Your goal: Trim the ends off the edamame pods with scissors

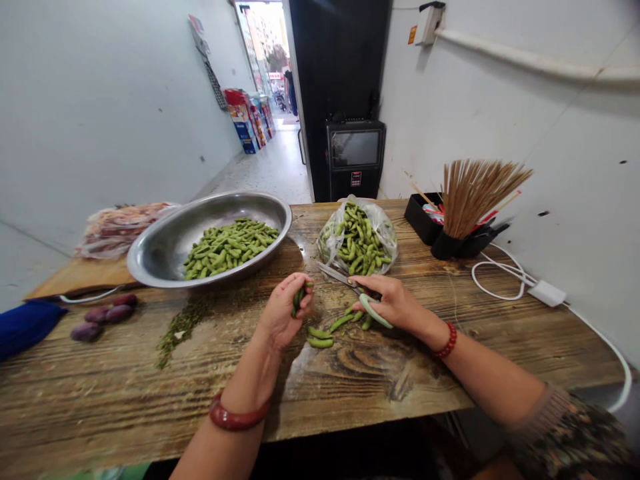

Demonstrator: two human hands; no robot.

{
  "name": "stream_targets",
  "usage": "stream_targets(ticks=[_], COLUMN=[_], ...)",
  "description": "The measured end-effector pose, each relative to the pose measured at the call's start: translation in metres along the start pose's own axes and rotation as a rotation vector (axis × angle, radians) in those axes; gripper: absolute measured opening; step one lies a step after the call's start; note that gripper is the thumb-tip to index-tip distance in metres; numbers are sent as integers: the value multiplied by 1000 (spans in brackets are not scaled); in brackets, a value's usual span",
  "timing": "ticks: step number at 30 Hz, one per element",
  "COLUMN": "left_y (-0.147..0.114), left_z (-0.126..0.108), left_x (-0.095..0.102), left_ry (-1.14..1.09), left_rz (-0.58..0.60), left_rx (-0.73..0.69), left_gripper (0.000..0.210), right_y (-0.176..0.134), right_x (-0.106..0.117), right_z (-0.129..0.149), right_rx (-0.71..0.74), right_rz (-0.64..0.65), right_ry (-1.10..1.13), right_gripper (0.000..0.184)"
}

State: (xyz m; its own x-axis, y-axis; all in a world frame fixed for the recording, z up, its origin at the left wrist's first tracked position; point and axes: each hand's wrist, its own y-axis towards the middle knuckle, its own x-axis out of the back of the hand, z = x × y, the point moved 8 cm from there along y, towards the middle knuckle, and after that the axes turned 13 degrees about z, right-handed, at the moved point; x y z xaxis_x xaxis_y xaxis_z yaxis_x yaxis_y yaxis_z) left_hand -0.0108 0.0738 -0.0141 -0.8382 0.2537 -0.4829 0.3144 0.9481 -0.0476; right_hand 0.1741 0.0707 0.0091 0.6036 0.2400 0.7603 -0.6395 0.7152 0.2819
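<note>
left hand (285,310): fingers curled closed around a few held pods (299,301), green, raised over the middle of the tabletop (400,370). right hand (395,303): fingers wrapped on the pale green handle of the scissors (369,308); blades point toward the far left, tips near the clear bag (325,241). how far the blades are parted: cannot tell.

loose pods (321,343) lie on the tabletop between the two hands and below the scissors, toward the near edge. the clear bag sits near the far edge, right of centre, its mouth open and bagged pods (360,233) showing. steel bowl (163,248) stands left of the bag, close to the far edge, with a heap of bowl pods (230,247) inside.

also noted: stem scraps (183,327) in front of the bowl; four purple-red pieces (120,313) toward the left edge, too blurred to identify; blue cloth (30,327) at the left edge. far right corner: black holder (447,247) with thin sticks (480,193) upright and fanned, white adapter (547,292) and cable just beside.
</note>
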Motion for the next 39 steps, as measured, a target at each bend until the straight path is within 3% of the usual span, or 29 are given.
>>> stream_targets(ticks=[4, 6, 9, 12, 14, 15, 18, 22, 25, 28, 30, 34, 39], left_y=[-4, -4, 2, 4, 8, 12, 15, 3, -16, -33, -39, -34, -9], left_z=[-10, -28, -86, -167, -201, -206, -188, -101, -50, -18, -5, 7, 11], left_x=[-7, -10, -5, 0, -8, -14, -32, -56, -59, -58, -53, -42, -56], left_ry=[84, 208, 519, 1093, 1510, 1667, 1913, 1883, 1858, 1827, 1816, 1827, 1792], left_rz=[-7, -29, -150, -420, -543, -508, -323, 219, 366, 493, 532, 493, 384], left_rx=[-21, -50, -184, -393, -418, -402, -354, -198, -80, 10, 56, 63, -55], left_gripper=[26, 25, 20, 17, 29, 41, 39, 21, 19, 19, 20, 15, 9], right_y=[0, 0, 0, -1, -1, -1, -1, -1, -2, -2, -2, -1, -1], right_x=[4, 5, 5, 7, 8, 10, 14, 23, 31, 37, 40, 38, 35], right_z=[-2, -2, -1, 0, -1, -2, -7, -15, -21, -23, -25, -30, -42], right_rx=[-11, -10, 0, 9, 6, 0, -13, -58, -109, -147, -169, -198, -241], right_rz=[-20, -23, -33, -54, -65, -79, -117, -194, -253, -300, -315, -320, -323], right_ry=[-2, -2, 1, 4, 12, 19, 46, 101, 141, 178, 199, 240, 291], right_gripper=[49, 50, 49, 47, 47, 47, 48, 47, 48, 49, 49, 48, 51])
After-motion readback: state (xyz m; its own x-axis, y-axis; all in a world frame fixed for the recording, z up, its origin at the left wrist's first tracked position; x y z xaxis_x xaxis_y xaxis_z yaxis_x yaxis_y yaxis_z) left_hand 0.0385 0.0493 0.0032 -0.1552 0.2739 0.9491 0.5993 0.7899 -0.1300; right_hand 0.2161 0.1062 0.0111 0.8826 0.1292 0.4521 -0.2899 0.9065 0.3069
